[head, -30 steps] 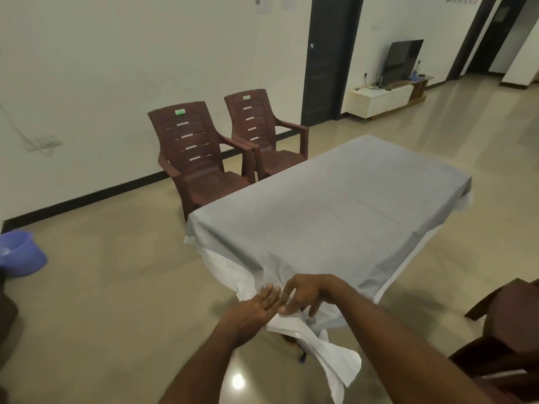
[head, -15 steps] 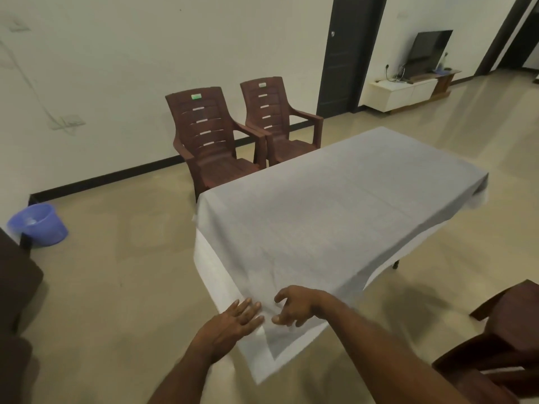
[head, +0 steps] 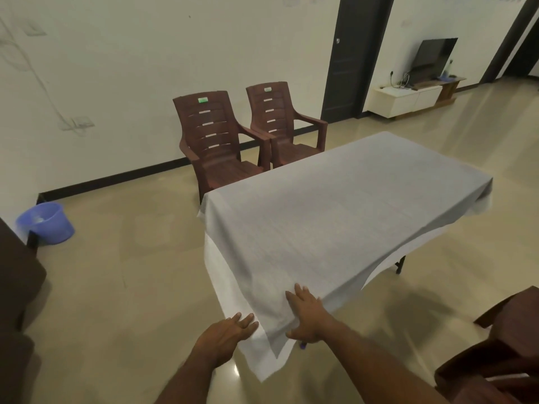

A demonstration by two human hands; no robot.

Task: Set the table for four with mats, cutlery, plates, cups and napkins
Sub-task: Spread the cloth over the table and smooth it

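Observation:
A long table (head: 335, 217) stands in the middle of the room under a grey cloth with a white border. The cloth's near corner (head: 262, 357) hangs down in a point. My right hand (head: 304, 316) lies flat, fingers spread, on the cloth at the table's near corner. My left hand (head: 227, 330) rests with fingers apart against the hanging cloth on the left of that corner. Neither hand holds anything. No mats, cutlery, plates, cups or napkins are in view.
Two brown plastic chairs (head: 215, 147) (head: 280, 123) stand against the far wall behind the table. A blue bucket (head: 46, 223) sits on the floor at left. Dark furniture (head: 17, 275) edges the left side, another brown chair (head: 501, 345) the lower right. A TV unit (head: 408, 97) is far right.
The bunched corner of the cloth has been spread out and now hangs smooth. Both hands went from pinching the corner to lying flat, the right one moving up onto the tabletop.

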